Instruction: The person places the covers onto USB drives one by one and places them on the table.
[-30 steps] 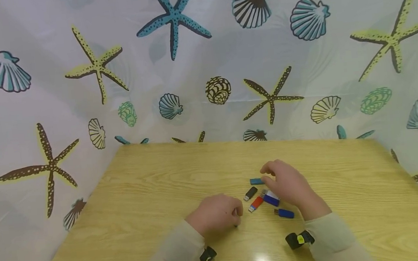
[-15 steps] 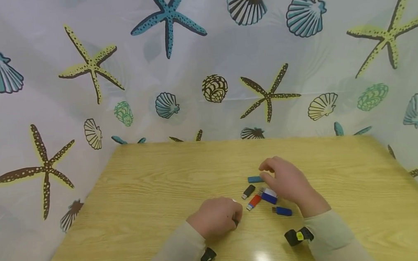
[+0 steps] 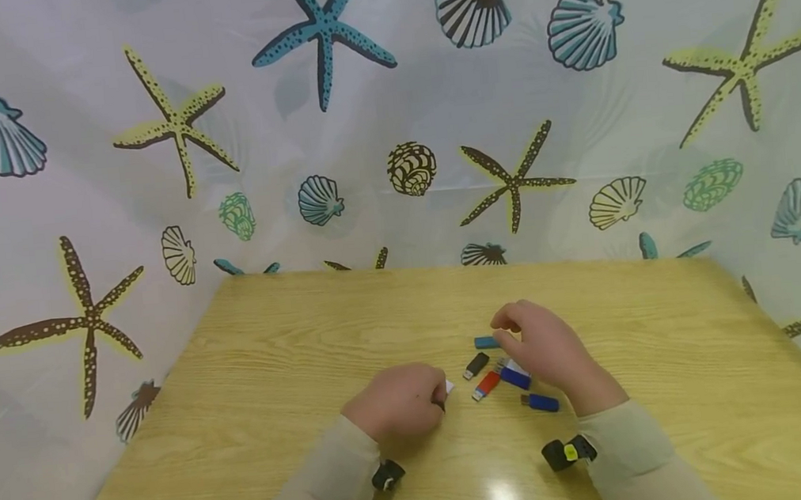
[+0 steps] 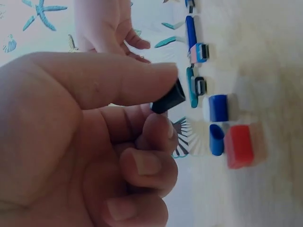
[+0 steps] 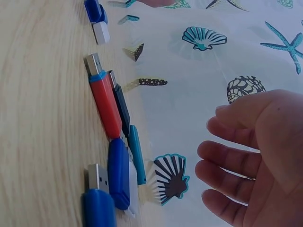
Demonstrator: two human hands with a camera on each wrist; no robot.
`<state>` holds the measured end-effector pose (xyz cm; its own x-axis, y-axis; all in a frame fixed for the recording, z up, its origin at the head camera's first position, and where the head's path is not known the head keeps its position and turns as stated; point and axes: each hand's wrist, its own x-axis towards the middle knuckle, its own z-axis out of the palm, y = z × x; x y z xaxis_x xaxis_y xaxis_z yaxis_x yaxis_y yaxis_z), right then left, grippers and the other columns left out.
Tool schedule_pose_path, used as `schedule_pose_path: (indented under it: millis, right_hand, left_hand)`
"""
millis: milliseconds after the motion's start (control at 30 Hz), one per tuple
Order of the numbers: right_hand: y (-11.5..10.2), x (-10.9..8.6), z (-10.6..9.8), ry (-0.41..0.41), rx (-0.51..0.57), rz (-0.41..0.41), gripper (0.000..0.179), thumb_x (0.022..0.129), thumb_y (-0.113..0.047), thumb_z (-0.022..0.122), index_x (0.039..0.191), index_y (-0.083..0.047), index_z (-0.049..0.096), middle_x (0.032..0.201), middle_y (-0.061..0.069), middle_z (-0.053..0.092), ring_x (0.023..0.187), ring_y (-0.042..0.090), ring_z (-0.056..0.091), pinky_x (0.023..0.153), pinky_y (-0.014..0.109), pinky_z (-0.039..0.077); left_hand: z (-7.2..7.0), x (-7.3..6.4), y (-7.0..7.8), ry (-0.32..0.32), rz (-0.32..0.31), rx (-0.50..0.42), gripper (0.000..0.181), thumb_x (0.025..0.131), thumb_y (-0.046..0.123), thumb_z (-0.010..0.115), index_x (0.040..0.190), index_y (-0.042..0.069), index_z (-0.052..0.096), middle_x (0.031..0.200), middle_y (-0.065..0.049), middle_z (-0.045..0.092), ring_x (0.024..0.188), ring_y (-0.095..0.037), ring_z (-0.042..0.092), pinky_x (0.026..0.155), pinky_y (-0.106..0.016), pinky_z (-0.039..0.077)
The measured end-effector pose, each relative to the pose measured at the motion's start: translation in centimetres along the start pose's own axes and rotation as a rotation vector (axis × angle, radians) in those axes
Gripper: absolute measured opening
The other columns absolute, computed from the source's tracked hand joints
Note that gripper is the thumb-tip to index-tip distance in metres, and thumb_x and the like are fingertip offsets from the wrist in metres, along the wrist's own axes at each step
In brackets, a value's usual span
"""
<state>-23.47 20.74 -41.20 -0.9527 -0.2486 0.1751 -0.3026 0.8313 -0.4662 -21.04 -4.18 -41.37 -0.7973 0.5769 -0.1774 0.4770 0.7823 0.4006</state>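
Note:
My left hand (image 3: 398, 401) pinches a small black USB stick cap (image 4: 169, 98) between thumb and forefinger, close over the table. Below it in the left wrist view are a red cap (image 4: 239, 146) and blue caps (image 4: 218, 108). A white cap (image 3: 450, 387) shows beside the left fingers in the head view. My right hand (image 3: 541, 349), fingers loosely bent and holding nothing, hovers over uncapped USB sticks: teal (image 3: 486, 342), black (image 3: 476, 366), red (image 5: 105, 105), white (image 5: 133, 191) and two blue, one (image 3: 515, 378) against the white stick and one (image 3: 543, 403) nearer me.
The wooden table (image 3: 294, 346) stretches out on both sides of the hands. A curtain (image 3: 375, 125) printed with starfish and shells hangs along its back and sides. Black camera straps (image 3: 568, 452) circle both wrists over the sleeves.
My left hand has shifted a little left and away from me with the black cap, and the white cap has come into sight beside it. The right hand has barely moved.

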Motion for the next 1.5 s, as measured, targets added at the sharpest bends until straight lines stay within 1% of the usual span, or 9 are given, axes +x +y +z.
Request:
schedule_pose_path:
  millis: [100, 233, 367, 567, 833, 1033, 1233, 1400, 1500]
  right_hand:
    - [-0.1, 0.0, 0.3, -0.008, 0.002, -0.003, 0.021, 0.100, -0.022, 0.062, 0.113, -0.007, 0.069, 0.110, 0.006, 0.065, 0.105, 0.031, 0.061, 0.090, 0.050, 0.050]
    - [-0.4, 0.0, 0.5, -0.017, 0.000, -0.007, 0.019, 0.100, -0.021, 0.063, 0.112, -0.008, 0.069, 0.110, 0.006, 0.065, 0.105, 0.031, 0.062, 0.091, 0.050, 0.051]
    - [-0.7, 0.1, 0.7, -0.040, -0.001, -0.022, 0.017, 0.099, -0.019, 0.065, 0.112, -0.008, 0.070, 0.106, 0.004, 0.064, 0.100, 0.027, 0.063, 0.088, 0.049, 0.051]
    - [-1.0, 0.1, 1.3, -0.103, -0.008, -0.048, 0.019, 0.096, -0.016, 0.070, 0.113, -0.008, 0.071, 0.104, 0.002, 0.064, 0.098, 0.023, 0.063, 0.089, 0.048, 0.051]
    - [-1.1, 0.2, 1.9, -0.134, -0.087, -0.076, 0.022, 0.094, -0.013, 0.071, 0.116, -0.009, 0.073, 0.108, 0.004, 0.068, 0.103, 0.025, 0.065, 0.092, 0.047, 0.051]
    - [-1.3, 0.2, 2.6, -0.141, -0.118, -0.117, 0.028, 0.091, -0.006, 0.070, 0.119, -0.008, 0.073, 0.112, 0.005, 0.068, 0.106, 0.026, 0.065, 0.093, 0.047, 0.051]
    - [-1.3, 0.2, 3.5, -0.151, -0.163, -0.169, 0.028, 0.092, -0.001, 0.065, 0.117, -0.011, 0.074, 0.118, 0.006, 0.069, 0.115, 0.028, 0.063, 0.098, 0.047, 0.049]
    - [-1.1, 0.1, 4.1, -0.126, -0.206, -0.201, 0.027, 0.092, 0.001, 0.066, 0.110, -0.015, 0.077, 0.108, 0.001, 0.068, 0.104, 0.025, 0.066, 0.091, 0.044, 0.053]
    - [-1.1, 0.1, 4.3, -0.114, -0.208, -0.189, 0.027, 0.090, 0.001, 0.068, 0.106, -0.018, 0.078, 0.104, -0.003, 0.066, 0.100, 0.023, 0.066, 0.088, 0.043, 0.054]
  left_hand:
    - [-0.4, 0.0, -0.2, 0.017, -0.027, -0.033, 0.013, 0.095, 0.017, 0.064, 0.084, 0.022, 0.059, 0.078, 0.009, 0.058, 0.068, -0.010, 0.053, 0.064, -0.029, 0.045]
    - [-0.7, 0.2, -0.5, 0.048, -0.048, -0.104, 0.010, 0.098, 0.021, 0.064, 0.091, 0.021, 0.058, 0.078, 0.008, 0.060, 0.064, -0.011, 0.055, 0.061, -0.029, 0.046]
    - [-0.9, 0.5, -0.9, 0.084, -0.038, -0.162, 0.006, 0.099, 0.021, 0.065, 0.101, 0.020, 0.059, 0.077, 0.005, 0.059, 0.059, -0.012, 0.054, 0.057, -0.029, 0.045]
    - [-0.9, 0.7, -0.9, 0.156, 0.013, -0.143, 0.013, 0.102, 0.021, 0.064, 0.114, 0.017, 0.064, 0.082, 0.008, 0.059, 0.064, -0.009, 0.054, 0.059, -0.028, 0.046]
    - [-1.1, 1.2, -0.3, 0.164, -0.081, -0.149, 0.019, 0.101, 0.018, 0.064, 0.120, 0.019, 0.065, 0.096, 0.008, 0.064, 0.075, -0.009, 0.057, 0.071, -0.028, 0.050]
    - [-1.0, 1.2, -0.3, 0.183, -0.108, -0.145, 0.019, 0.100, 0.017, 0.066, 0.119, 0.021, 0.065, 0.101, 0.006, 0.065, 0.078, -0.009, 0.058, 0.075, -0.029, 0.051]
    - [-1.1, 1.2, -0.5, 0.222, -0.065, -0.126, 0.017, 0.100, 0.017, 0.067, 0.117, 0.021, 0.067, 0.100, 0.008, 0.064, 0.082, -0.009, 0.057, 0.078, -0.030, 0.051]
    - [-1.2, 1.2, -0.7, 0.222, -0.044, -0.108, 0.017, 0.099, 0.017, 0.068, 0.116, 0.020, 0.069, 0.098, 0.010, 0.061, 0.082, -0.009, 0.056, 0.076, -0.029, 0.050]
    - [-1.2, 1.2, -0.8, 0.214, -0.050, -0.112, 0.017, 0.099, 0.018, 0.068, 0.116, 0.020, 0.068, 0.096, 0.010, 0.060, 0.081, -0.009, 0.055, 0.074, -0.029, 0.049]
